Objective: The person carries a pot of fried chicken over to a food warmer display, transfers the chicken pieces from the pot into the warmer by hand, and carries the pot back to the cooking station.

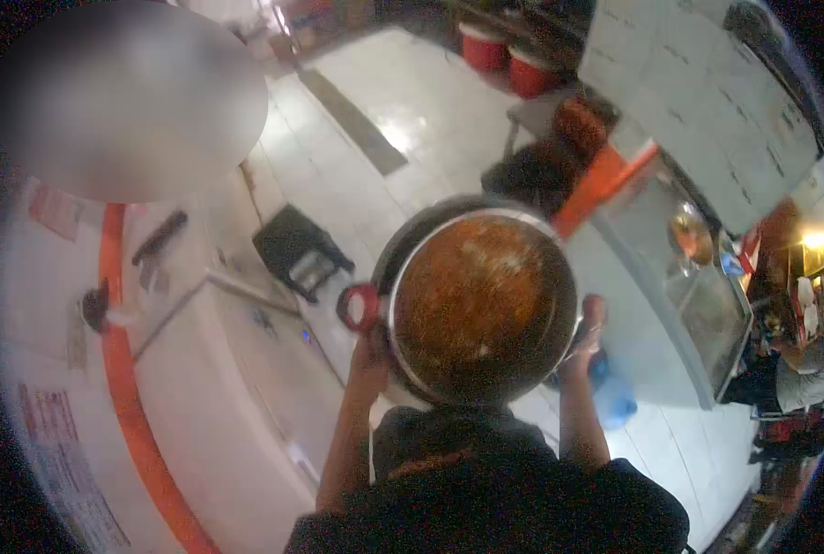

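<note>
A wide metal pot (pixel 558 309) is held up in front of my body, its open top facing me. Orange-brown food (pixel 472 295) fills much of it, with paler patches near the far side; I cannot make out its kind. My left hand (pixel 369 351) is closed at the pot's left side, by a red loop-shaped handle (pixel 361 307). On the opposite side my right hand (pixel 578 351) is closed around the other handle area, where something reddish shows at the fingers. The handle itself is mostly hidden there.
A black stool (pixel 301 251) stands on the tiled floor beyond the pot's left. White cabinets (pixel 218 369) with an orange strip (pixel 135 406) run along the left. A pale counter (pixel 647 268) borders the right. Red buckets (pixel 483 48) sit at the back; a person (pixel 804 374) is far right.
</note>
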A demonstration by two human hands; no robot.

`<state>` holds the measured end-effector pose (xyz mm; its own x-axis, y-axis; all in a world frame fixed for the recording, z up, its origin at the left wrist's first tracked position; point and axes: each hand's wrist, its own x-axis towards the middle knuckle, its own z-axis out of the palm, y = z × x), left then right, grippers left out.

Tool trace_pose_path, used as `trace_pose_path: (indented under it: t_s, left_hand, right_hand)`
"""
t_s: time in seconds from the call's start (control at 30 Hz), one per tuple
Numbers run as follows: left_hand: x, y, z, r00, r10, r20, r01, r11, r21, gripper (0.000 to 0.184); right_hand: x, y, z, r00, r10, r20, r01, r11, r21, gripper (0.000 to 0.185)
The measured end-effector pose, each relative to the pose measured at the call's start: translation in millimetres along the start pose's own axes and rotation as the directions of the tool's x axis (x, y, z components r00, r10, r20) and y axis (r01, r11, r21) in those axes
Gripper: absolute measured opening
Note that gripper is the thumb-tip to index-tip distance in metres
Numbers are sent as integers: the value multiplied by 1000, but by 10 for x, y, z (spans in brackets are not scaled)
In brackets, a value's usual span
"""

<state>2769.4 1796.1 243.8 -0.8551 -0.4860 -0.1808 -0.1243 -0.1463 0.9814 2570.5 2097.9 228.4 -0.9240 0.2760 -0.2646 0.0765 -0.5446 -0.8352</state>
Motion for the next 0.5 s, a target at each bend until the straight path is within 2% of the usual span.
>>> trace_pose_path:
  t_s: [0.03,0.07,0.1,0.13,0.17,0.2,0.23,0.3,0.37,0.4,0.43,0.5]
  left_hand:
    - [289,118,-129,996,-63,-69,60,997,-47,48]
    - [464,53,-312,996,-36,-80,27,993,-118,50]
    - [680,-71,-560,997,43,-70,-30,985,169,51]
    - [895,-194,-808,991,121,-59,-83,893,442,52]
    - [1228,-242,-1067,974,225,21,-119,431,895,53]
    - [1624,-129,-1202,963,267,35,-149,418,896,53]
    - [1930,26,-1244,977,208,-57,-72,566,821,54]
    - [2327,334,-1328,984,-10,-179,117,791,600,54]
    - [3010,696,-1431,979,-113,-172,179,879,442,54]
    - [3400,903,-1465,994,-87,-61,102,939,330,55]
    - [3695,972,-1489,991,-128,-47,136,950,282,55]
    - [4290,1097,-1544,977,-211,-18,211,959,188,54]
  right_hand:
    - [194,199,327,990,108,86,-115,990,86,49]
    - [336,461,504,978,129,162,-139,989,51,53]
    - [497,724,726,960,145,240,-152,988,10,56]
    - [608,929,1008,962,140,234,-147,989,13,59]
    - [715,1137,1326,964,135,230,-143,990,19,61]
    - [806,1229,1634,953,124,277,-115,992,-47,63]
    - [900,1326,1938,940,113,323,-81,991,-110,65]
    - [1177,1615,2376,927,262,269,-305,943,132,60]
    - [1597,2012,2676,955,171,243,-211,967,146,57]
    - [1831,2150,2855,969,112,219,-145,979,141,54]
    - [1996,2169,3058,992,-4,125,2,1000,17,56]
    - [2218,2110,3344,997,20,78,-24,999,49,58]
